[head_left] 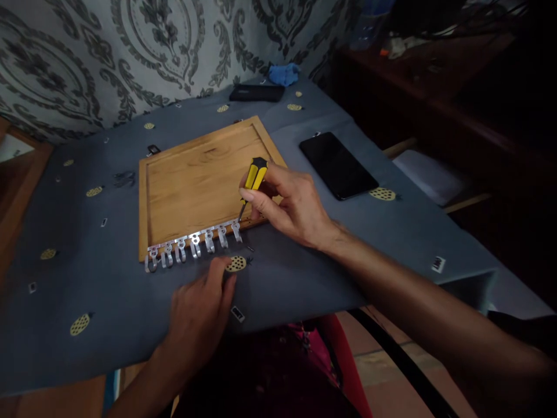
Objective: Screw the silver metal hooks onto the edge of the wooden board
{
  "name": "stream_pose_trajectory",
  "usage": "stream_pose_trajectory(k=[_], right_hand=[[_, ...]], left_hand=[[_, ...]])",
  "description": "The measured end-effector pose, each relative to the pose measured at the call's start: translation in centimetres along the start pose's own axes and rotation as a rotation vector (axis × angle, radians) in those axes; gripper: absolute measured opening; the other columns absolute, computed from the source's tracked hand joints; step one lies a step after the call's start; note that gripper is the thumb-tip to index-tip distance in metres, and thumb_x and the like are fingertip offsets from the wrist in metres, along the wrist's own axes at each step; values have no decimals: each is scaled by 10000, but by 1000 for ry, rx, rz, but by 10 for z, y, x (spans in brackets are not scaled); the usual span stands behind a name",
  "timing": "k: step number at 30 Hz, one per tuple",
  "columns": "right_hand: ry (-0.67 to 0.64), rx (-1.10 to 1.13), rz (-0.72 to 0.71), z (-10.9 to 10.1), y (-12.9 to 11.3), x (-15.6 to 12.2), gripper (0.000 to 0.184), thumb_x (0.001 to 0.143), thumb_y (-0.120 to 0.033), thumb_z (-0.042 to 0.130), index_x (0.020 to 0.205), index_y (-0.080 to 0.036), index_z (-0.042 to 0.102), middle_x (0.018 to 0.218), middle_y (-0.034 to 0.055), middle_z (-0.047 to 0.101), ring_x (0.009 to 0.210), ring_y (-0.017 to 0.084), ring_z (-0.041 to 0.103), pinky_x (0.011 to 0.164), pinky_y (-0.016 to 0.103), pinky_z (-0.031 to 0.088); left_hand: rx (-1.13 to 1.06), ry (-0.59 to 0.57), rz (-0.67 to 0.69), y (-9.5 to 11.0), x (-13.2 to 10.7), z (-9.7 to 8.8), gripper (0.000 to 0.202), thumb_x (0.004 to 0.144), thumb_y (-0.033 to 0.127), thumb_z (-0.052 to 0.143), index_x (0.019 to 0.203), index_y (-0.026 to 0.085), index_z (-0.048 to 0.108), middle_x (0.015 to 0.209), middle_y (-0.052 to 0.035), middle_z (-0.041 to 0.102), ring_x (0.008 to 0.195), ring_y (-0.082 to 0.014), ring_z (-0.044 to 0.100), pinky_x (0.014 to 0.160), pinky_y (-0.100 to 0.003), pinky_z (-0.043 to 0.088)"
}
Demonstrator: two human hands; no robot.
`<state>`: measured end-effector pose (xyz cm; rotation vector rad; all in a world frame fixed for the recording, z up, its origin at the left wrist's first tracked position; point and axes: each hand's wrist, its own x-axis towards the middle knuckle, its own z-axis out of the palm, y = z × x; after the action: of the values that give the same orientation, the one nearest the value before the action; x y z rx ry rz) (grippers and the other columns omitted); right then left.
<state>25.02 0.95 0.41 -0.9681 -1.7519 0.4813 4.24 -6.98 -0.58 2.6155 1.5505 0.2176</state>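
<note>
A wooden board (pixel 195 180) with a raised frame lies on the grey-blue cloth. A metal strip of several hooks (pixel 194 244) runs along its near edge. My right hand (pixel 291 206) is closed round a yellow and black screwdriver (pixel 253 177), whose tip points down at the right end of the hook strip. My left hand (pixel 200 313) rests on the cloth just in front of the hooks, fingers together and flat, with nothing visible in it.
A black phone (pixel 337 165) lies right of the board. At the back sit a dark flat case (pixel 256 93) and a blue cloth (pixel 282 74). Dark wooden furniture (pixel 435 75) stands to the right. The table's near edge runs just behind my left wrist.
</note>
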Motion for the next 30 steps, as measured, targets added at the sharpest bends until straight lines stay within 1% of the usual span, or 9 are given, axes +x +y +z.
stream_pose_trajectory(k=[4,9,12,15,17,20,23,27,30], right_hand=[[-9,34,19,0,-1,0,246,985,-411,532,862,-199,561,688,-17,533,627,135,525,566,272,434],[8,50,10,1,1,-1,275,987,-436,519,858,-195,552,709,-10,544,633,131,535,562,269,454],[1,41,5,1,2,-1,272,990,-435,512,877,-192,561,733,-5,548,633,127,537,551,260,450],[12,25,-17,0,3,-1,279,990,-436,515,871,-187,559,723,-11,535,629,121,530,554,253,440],[24,14,-31,0,3,-1,286,991,-433,513,854,-186,553,708,-17,526,626,118,518,567,253,436],[35,-7,-55,0,3,0,290,993,-421,513,826,-185,543,688,-24,510,626,118,498,589,258,428],[25,2,-42,0,2,0,255,989,-377,531,832,-177,552,693,-23,514,630,118,501,598,257,420],[20,34,1,-1,-1,0,237,983,-369,541,850,-173,562,722,-11,538,626,122,511,590,259,413],[13,35,21,-1,-1,-1,246,983,-378,537,844,-176,563,704,-13,531,621,123,505,579,258,405]], left_hand=[[-48,133,123,1,2,7,157,1029,201,393,1089,205,539,877,-18,728,728,-168,707,574,-268,468],[173,254,358,8,17,0,202,995,133,456,1100,129,629,756,-38,628,691,-210,618,563,-309,442],[264,318,508,13,30,-11,234,960,69,462,1062,75,673,763,-68,655,682,-220,573,594,-342,433],[310,343,629,19,41,-13,270,955,46,434,1005,51,700,904,-111,717,856,-241,606,754,-381,465],[344,368,685,22,46,-10,269,946,37,445,967,64,711,920,-108,728,930,-241,606,846,-397,460],[393,364,725,23,52,-1,243,923,39,480,892,102,713,794,-83,705,871,-233,601,890,-420,453],[406,308,734,22,56,3,216,899,46,511,790,131,677,684,-61,642,748,-225,575,847,-437,457],[399,243,741,20,57,1,193,873,38,533,739,146,621,658,-51,601,662,-214,549,716,-390,441],[403,214,728,20,56,1,177,868,30,526,765,144,613,676,-51,602,657,-211,560,680,-362,426]])
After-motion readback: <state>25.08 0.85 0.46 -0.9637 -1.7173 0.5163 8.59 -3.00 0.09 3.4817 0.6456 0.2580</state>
